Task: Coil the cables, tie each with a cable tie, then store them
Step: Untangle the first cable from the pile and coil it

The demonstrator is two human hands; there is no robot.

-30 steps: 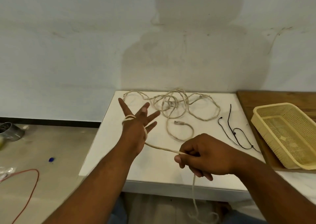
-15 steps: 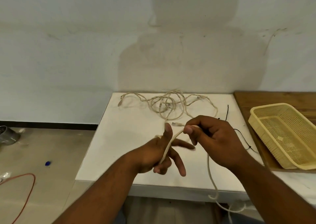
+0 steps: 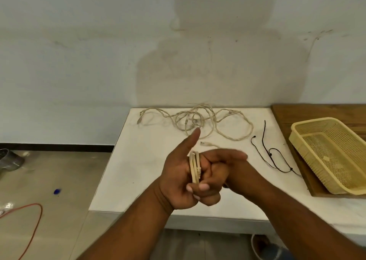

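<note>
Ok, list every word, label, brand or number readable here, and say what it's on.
None: no text shows on the yellow basket, the beige cable in the hands, the loose cables, the black cable ties or the white table.
Any marking on the cable plug is too small to read.

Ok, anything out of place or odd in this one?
Nothing damaged. Loose beige cables lie tangled at the back of the white table, an orange cable trails across the floor at left, and the yellow basket sits skewed on the wooden board.

Soft even light (blurred edges)
</note>
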